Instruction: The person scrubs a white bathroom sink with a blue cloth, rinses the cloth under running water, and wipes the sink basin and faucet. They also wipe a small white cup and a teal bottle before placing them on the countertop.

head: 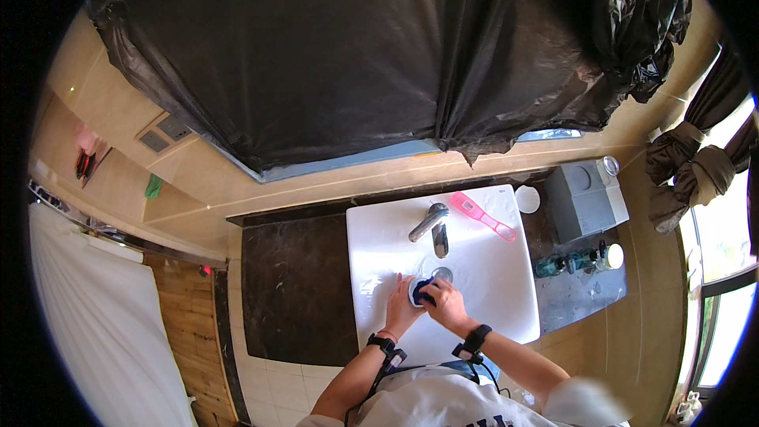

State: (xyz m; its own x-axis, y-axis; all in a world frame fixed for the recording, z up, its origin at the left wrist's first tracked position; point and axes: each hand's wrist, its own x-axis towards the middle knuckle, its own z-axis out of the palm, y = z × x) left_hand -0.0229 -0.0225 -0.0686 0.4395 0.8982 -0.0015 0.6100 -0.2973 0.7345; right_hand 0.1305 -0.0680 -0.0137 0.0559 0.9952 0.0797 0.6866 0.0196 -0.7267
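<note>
My left hand (399, 303) grips a small white cup-like container (412, 296) over the basin of a white ceramic sink (492, 290). My right hand (446, 302) holds a dark blue cloth or sponge (423, 288) at the cup's mouth. Just beyond my right hand is the round metal drain (442, 274), partly covered by my fingers. Above both hands stands a chrome faucet (436, 222); whether water runs from it I cannot tell. The cup's inside is mostly hidden by the blue item.
A pink long-handled brush or file (479, 214) lies on the sink's back right rim. Right of the sink are a white round lid or dish (527, 199), a grey box (584, 198) and several bottles (575, 262). Dark stone counter (296, 290) spans the left side.
</note>
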